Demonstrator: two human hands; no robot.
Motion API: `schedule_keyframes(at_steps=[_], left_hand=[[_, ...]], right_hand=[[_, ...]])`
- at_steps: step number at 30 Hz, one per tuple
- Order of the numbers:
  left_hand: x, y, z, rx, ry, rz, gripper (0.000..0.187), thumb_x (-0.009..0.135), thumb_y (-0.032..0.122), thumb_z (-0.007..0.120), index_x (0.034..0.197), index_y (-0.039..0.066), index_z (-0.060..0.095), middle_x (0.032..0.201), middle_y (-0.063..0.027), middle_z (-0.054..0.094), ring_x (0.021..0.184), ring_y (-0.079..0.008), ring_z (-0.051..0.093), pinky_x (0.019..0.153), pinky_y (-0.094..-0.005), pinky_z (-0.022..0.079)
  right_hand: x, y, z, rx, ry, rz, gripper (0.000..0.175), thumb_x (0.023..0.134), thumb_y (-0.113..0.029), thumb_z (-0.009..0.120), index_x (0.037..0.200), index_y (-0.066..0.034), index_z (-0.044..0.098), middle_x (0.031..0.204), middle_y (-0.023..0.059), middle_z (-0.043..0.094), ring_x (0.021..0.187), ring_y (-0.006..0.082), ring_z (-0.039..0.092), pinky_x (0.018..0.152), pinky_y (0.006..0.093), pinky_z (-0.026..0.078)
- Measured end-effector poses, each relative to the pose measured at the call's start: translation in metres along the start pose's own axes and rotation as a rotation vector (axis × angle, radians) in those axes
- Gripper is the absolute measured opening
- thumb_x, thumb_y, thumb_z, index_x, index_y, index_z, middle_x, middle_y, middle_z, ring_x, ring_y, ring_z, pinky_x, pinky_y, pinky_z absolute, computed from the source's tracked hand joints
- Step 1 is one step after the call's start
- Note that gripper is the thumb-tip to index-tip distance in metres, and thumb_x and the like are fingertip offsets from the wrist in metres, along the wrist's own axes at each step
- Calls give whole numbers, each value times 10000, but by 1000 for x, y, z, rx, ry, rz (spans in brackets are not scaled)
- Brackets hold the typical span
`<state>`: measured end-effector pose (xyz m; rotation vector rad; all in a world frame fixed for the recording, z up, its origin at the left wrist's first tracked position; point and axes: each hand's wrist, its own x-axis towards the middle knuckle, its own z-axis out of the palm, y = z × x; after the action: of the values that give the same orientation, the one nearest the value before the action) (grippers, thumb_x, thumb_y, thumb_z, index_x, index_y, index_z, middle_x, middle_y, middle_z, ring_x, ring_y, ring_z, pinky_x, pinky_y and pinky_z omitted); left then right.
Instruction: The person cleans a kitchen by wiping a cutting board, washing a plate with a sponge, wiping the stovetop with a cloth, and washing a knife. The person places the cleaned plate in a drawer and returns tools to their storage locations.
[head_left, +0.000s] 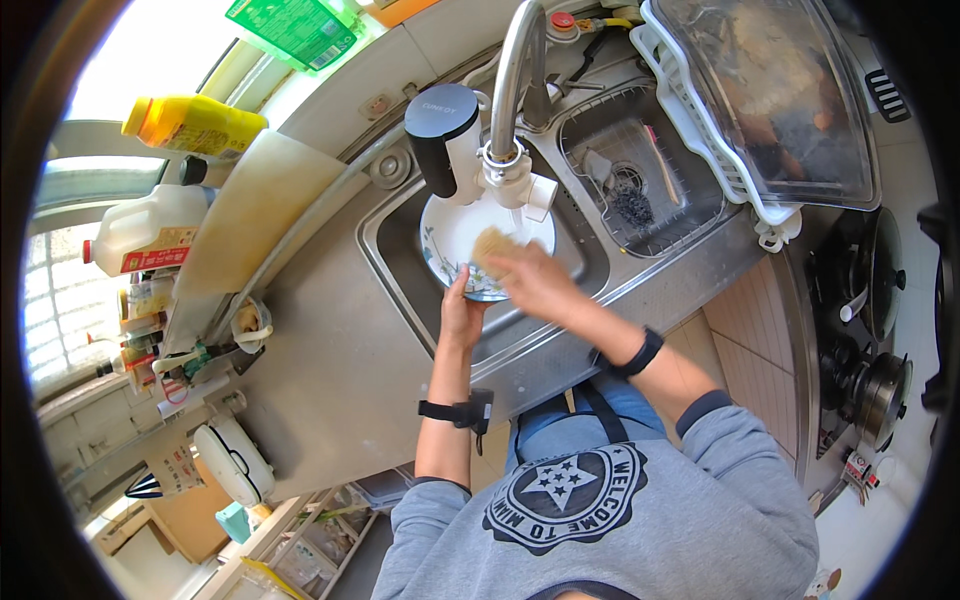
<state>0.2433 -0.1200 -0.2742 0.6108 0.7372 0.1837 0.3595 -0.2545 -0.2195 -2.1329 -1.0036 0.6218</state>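
A white plate with a blue rim and a painted flower pattern (450, 232) is tilted over the left sink basin (397, 255), under the faucet's filter attachment (517, 180). My left hand (463, 311) grips its near edge, thumb on the upper face. In my right hand (536, 281), somewhat blurred, is a tan scrubbing sponge or loofah (495, 247), pressed on or just above the plate's face. Water seems to run from the filter outlet onto the plate behind the sponge.
The right basin (697, 180) holds a wire basket with a dark scouring pad (631, 206) and a slim stick. A covered white dish rack (697, 112) stands at its right. A yellow bottle (195, 126) and a white jug (150, 229) stand by the window; a stove with pots (881, 401) is far right.
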Motion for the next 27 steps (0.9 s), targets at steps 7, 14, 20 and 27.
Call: schedule_keyframes(at_steps=[7, 14, 20, 27], left_hand=[[2, 8, 3, 149, 189, 73, 521, 1048, 454, 443, 1387, 59, 466, 1243, -72, 625, 1106, -195, 643, 893, -376, 553], [-2, -25, 7, 52, 217, 137, 393, 980, 330, 539, 1272, 68, 556, 1256, -78, 624, 1111, -221, 631, 893, -410, 529], [1, -12, -8, 196, 296, 221, 392, 929, 253, 513, 1251, 33, 551, 1229, -89, 620, 1090, -236, 635, 892, -394, 532], [-5, -18, 10, 128, 382, 140, 508, 909, 301, 517, 1340, 34, 488, 1243, -108, 614, 1106, -247, 622, 946, -404, 497]], right_hand=[[-7, 66, 3, -535, 46, -457, 382, 865, -143, 576, 1227, -212, 677, 1351, 150, 574, 1192, 304, 568, 941, 410, 481], [-8, 29, 23, -450, 224, -661, 219, 768, -132, 617, 967, -86, 697, 1021, 89, 660, 1031, 254, 633, 882, 366, 528], [5, 51, -4, -395, 334, -685, 274, 820, -159, 624, 1078, -170, 717, 1080, 42, 677, 1051, 228, 632, 833, 364, 528], [-1, 38, 5, -369, 91, -664, 255, 828, -152, 614, 1064, -162, 709, 1050, 44, 671, 1044, 246, 643, 827, 386, 533]])
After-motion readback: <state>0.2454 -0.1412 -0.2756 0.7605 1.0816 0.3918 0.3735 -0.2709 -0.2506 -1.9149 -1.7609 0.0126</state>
